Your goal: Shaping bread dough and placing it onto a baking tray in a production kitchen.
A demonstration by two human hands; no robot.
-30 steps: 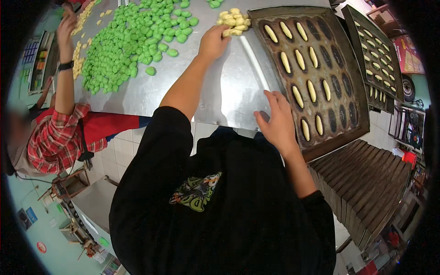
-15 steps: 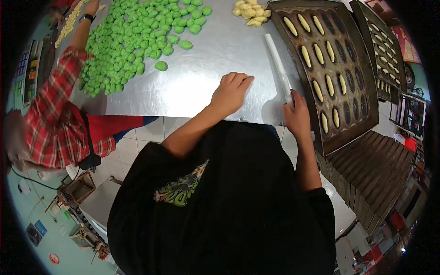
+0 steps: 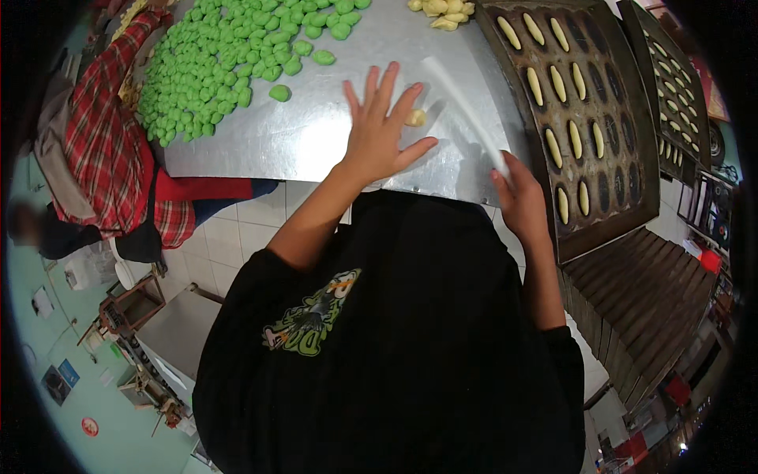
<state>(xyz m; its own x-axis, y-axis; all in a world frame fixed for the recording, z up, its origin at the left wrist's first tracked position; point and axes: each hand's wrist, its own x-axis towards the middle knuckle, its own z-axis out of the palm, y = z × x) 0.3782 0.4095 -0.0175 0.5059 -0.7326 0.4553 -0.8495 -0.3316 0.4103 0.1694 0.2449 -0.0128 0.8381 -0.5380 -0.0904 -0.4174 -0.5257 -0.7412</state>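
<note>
My left hand is open above the metal table, its fingers spread wide. Just beside its index finger lies a small yellow dough piece on the table top. In my right hand is one end of a slim white rolling pin, slightly blurred, its far end slanting toward the left. A dense heap of green dough balls covers the far left of the table, and one loose green ball sits at its edge. Yellow dough pieces are piled at the far side.
A dark baking tray on my right has oval moulds, many holding yellow dough strips. Another filled tray stands beyond it. Stacked dark trays are at lower right. A person in a red checked shirt leans over the table's left end.
My left hand has moved forward and spread its fingers; the yellow dough piece now shows beside it. The rolling pin's far end has swung left. The other person has leaned further over the table.
</note>
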